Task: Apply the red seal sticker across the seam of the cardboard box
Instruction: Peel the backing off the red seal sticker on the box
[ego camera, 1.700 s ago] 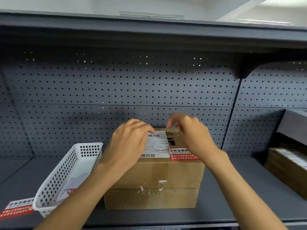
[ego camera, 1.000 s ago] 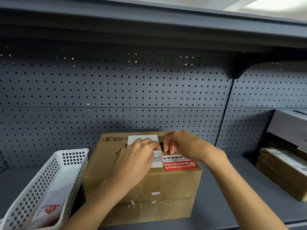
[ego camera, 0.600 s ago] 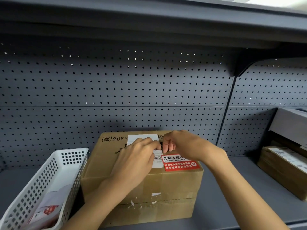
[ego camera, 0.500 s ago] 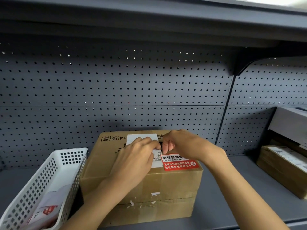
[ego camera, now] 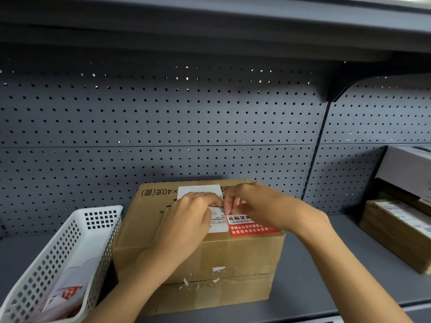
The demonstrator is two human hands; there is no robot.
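A dark grey metal shelf (ego camera: 314,283) runs across the lower part of the frame, backed by a perforated grey panel. At lower centre a cardboard box (ego camera: 205,257) stands directly on it, and just beside that, at lower left, sits a white perforated plastic basket (ego camera: 70,248) — whether the two touch cannot be told. At the right edge, well apart from the centre box, a flatter brown carton (ego camera: 396,231) with a white label lies on the same shelf — a pale box (ego camera: 408,169) shows above it.
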